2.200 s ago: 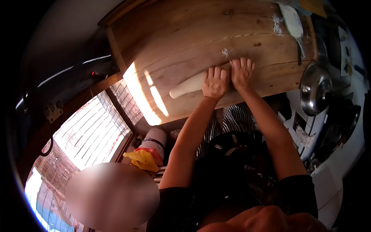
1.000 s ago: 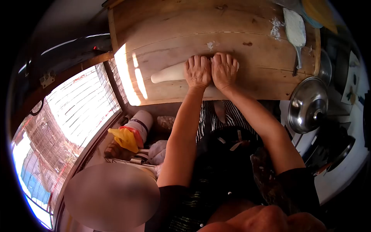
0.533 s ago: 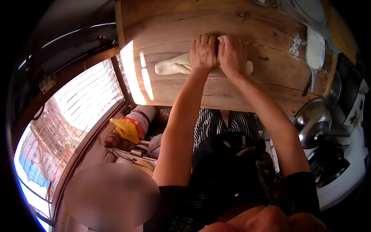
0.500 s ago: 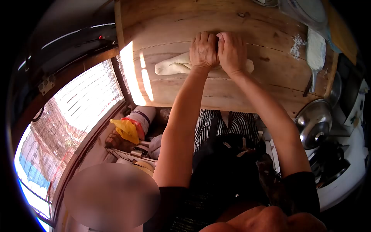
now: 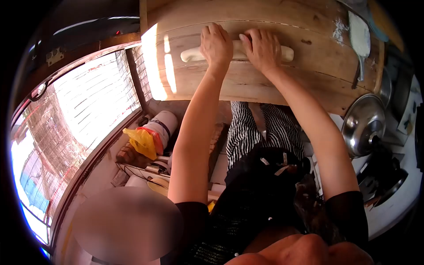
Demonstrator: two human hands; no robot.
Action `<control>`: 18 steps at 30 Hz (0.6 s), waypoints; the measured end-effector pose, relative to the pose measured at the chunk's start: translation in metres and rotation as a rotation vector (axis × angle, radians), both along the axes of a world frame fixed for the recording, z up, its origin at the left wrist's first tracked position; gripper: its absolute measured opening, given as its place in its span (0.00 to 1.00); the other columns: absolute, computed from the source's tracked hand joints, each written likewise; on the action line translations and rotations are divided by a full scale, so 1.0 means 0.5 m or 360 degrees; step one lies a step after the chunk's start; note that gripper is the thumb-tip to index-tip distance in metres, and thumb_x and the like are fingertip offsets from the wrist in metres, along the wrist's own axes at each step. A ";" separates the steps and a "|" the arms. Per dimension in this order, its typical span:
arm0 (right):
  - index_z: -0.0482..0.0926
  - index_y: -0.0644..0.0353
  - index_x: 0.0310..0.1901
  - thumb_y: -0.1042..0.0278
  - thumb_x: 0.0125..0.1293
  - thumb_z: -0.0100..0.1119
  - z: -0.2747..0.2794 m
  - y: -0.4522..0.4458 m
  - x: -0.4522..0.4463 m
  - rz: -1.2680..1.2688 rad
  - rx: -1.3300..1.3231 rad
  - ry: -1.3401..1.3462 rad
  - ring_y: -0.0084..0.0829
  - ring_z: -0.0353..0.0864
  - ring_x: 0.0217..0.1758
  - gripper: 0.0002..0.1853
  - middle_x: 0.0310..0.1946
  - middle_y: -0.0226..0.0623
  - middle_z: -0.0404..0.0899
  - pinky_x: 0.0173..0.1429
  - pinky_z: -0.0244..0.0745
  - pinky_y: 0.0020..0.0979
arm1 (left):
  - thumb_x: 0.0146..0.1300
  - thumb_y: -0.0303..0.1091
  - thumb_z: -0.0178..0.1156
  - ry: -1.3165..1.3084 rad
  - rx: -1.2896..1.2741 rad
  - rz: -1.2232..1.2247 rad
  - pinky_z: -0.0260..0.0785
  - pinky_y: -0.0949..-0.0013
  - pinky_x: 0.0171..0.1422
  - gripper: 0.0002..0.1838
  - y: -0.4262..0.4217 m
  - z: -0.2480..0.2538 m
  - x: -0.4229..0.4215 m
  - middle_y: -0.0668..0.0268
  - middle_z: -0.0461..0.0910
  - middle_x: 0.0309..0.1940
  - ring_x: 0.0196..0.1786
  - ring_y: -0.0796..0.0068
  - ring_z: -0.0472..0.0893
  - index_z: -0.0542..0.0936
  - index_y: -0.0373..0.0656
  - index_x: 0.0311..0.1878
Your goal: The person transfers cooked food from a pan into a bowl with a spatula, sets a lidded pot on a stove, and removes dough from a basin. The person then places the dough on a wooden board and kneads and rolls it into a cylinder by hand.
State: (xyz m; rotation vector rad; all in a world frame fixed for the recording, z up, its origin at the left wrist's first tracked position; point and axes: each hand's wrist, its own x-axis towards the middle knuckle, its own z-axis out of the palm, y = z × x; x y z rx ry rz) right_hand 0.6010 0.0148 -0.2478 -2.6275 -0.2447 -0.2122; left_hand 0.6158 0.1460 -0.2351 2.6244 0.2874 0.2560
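A smooth, pale roll of dough [image 5: 240,50] lies lengthwise on the wooden board [image 5: 247,81]. Over its left part is my left hand [image 5: 216,47], the fingers curled down across the far side. My right hand [image 5: 264,50] grips the right part the same way, with its thumb apart on the near left. A short stretch of dough shows between the two hands, and both rounded ends stick out past them. The undersides of my fingers are hidden.
A scoop of white flour [image 5: 360,37] lies at the board's right, beside spilled flour [image 5: 339,29]. A steel lid [image 5: 363,121] is below it. Yellow and red bags [image 5: 143,142] sit at lower left near a bright window [image 5: 84,115]. Sunlight stripes the board's left edge.
My hands have moved apart from each other along the dough. The dough has gone from a folded, seamed piece to a smoother, straighter roll. The view has shifted somewhat.
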 end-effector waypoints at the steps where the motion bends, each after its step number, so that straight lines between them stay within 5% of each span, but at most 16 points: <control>1: 0.76 0.54 0.36 0.50 0.70 0.49 0.007 0.004 -0.037 0.0010 -0.0018 0.0091 0.36 0.76 0.39 0.15 0.35 0.34 0.79 0.50 0.66 0.37 | 0.62 0.33 0.52 -0.0128 0.0175 -0.0296 0.66 0.53 0.40 0.06 0.023 -0.013 -0.051 0.58 0.72 0.33 0.38 0.54 0.73 0.72 0.41 0.33; 4: 0.74 0.53 0.46 0.53 0.65 0.52 0.009 0.013 -0.132 0.0068 0.0020 -0.0013 0.34 0.72 0.50 0.15 0.44 0.32 0.76 0.58 0.59 0.39 | 0.58 0.39 0.52 -0.0359 0.0308 -0.0348 0.60 0.54 0.49 0.11 0.023 -0.040 -0.179 0.56 0.68 0.38 0.40 0.54 0.69 0.73 0.43 0.39; 9: 0.74 0.53 0.33 0.56 0.67 0.50 0.000 0.042 -0.021 0.0034 -0.0028 0.0122 0.35 0.72 0.43 0.11 0.36 0.31 0.75 0.48 0.64 0.39 | 0.56 0.43 0.51 0.0011 0.0350 -0.0365 0.60 0.57 0.44 0.11 0.030 -0.060 -0.061 0.59 0.70 0.34 0.38 0.56 0.70 0.72 0.45 0.31; 18: 0.74 0.55 0.31 0.60 0.68 0.50 -0.028 0.065 0.159 0.0005 0.0037 0.0016 0.37 0.76 0.34 0.10 0.27 0.34 0.76 0.40 0.71 0.39 | 0.58 0.44 0.53 0.0143 0.0231 -0.0269 0.68 0.56 0.44 0.13 0.041 -0.076 0.137 0.57 0.73 0.35 0.41 0.55 0.74 0.73 0.42 0.31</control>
